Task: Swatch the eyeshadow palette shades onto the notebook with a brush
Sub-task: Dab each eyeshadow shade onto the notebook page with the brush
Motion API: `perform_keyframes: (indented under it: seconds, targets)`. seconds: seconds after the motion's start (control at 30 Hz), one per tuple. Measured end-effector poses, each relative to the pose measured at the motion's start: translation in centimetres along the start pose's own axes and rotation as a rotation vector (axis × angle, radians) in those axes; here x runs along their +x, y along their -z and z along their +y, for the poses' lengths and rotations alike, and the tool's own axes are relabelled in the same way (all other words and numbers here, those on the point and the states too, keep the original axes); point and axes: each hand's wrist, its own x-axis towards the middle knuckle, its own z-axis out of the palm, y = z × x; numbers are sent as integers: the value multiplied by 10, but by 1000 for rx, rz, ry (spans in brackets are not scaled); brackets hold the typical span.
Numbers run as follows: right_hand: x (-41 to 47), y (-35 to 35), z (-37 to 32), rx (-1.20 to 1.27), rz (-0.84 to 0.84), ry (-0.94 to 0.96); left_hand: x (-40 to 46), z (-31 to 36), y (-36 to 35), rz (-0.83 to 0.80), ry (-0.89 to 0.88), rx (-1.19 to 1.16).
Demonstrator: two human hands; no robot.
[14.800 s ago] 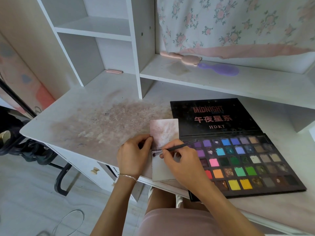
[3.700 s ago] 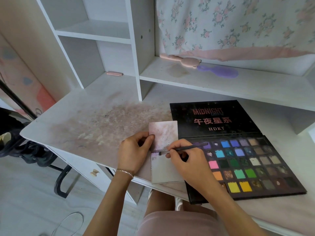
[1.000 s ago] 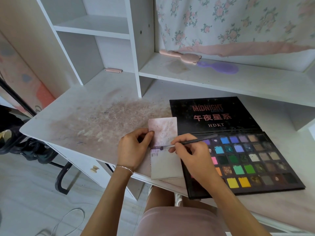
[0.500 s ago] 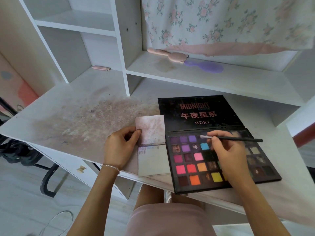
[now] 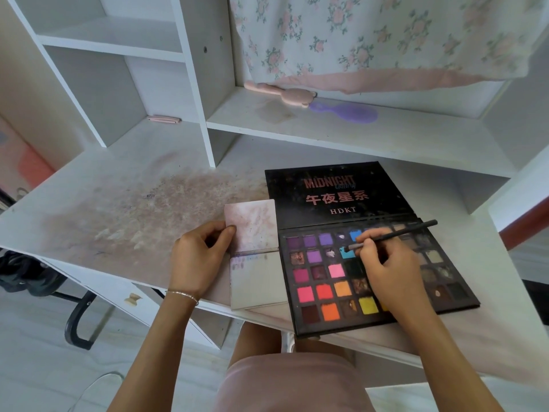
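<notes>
An open black eyeshadow palette with several coloured pans lies at the desk's front edge, its lid flat behind it. My right hand pinches a thin black brush, and the brush tip sits on a turquoise pan in the second row. A small open notebook lies left of the palette, with faint purple marks at the top of its lower page. My left hand holds the notebook's left edge, thumb on the upper page.
The white desk is stained with pink powder at its middle. Behind it stands a white shelf unit; a pink brush and a purple hairbrush lie on the right shelf under a floral cloth. A chair frame is at lower left.
My right hand has carried the brush from the notebook page across to the palette, and its tip now rests on the turquoise pan. My left hand stays on the notebook. The view has shifted rightward.
</notes>
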Motion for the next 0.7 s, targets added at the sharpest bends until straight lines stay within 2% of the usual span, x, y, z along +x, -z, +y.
perform_keyframes:
  seconds: [0.2,0.33,0.47,0.7]
  targets:
    - [0,0,2,-27,-44,-17,-1,2,0,-11,-2,-24]
    - [1,1,3,-39,-6,-2,-2,1,1,-10,-4,-29]
    - [1,0,2,-55,-52,-5,-1,0,1,-17,0,-40]
    - [1,1,1,-45,-30,6,-1,1,1,-10,-18,-38]
